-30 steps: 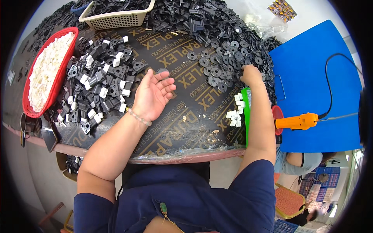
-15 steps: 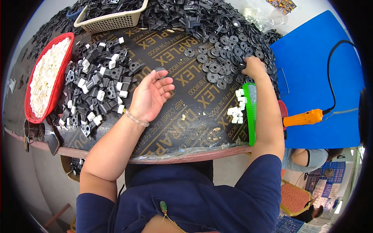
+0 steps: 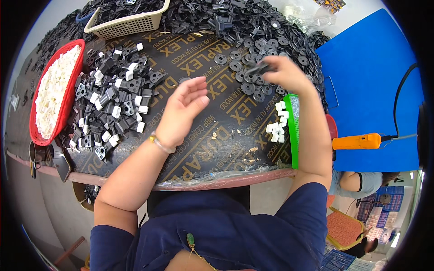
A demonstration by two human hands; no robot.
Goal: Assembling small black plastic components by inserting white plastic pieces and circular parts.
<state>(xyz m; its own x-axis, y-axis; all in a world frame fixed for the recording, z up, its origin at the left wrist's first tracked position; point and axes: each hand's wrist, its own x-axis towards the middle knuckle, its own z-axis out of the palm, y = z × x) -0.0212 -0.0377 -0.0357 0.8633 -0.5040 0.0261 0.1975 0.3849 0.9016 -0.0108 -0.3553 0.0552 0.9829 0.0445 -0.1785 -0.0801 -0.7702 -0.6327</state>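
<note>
My right hand point(image 3: 288, 76) is above the pile of black round discs point(image 3: 253, 61), its fingers pinched on a dark black part point(image 3: 259, 69) that is smeared by motion. My left hand point(image 3: 183, 110) hovers over the middle of the table, empty, with fingers stretched out and the thumb apart. Just beyond its fingertips is a single black disc point(image 3: 183, 80), partly hidden by them. To its left lies a heap of black parts with white caps point(image 3: 110, 97). Small white caps point(image 3: 276, 126) lie below my right hand, beside a narrow green tray point(image 3: 294, 140).
A red basket point(image 3: 34, 110) of white pieces stands at the left. Behind are a beige basket point(image 3: 129, 28) and a large mound of black parts point(image 3: 203, 16). At the right, an orange power screwdriver point(image 3: 356, 142) with a black cord lies by a blue board point(image 3: 368, 81).
My right hand has come left and toward me from the pile's right side, now with a black part. My left hand has turned from palm-up to more sideways.
</note>
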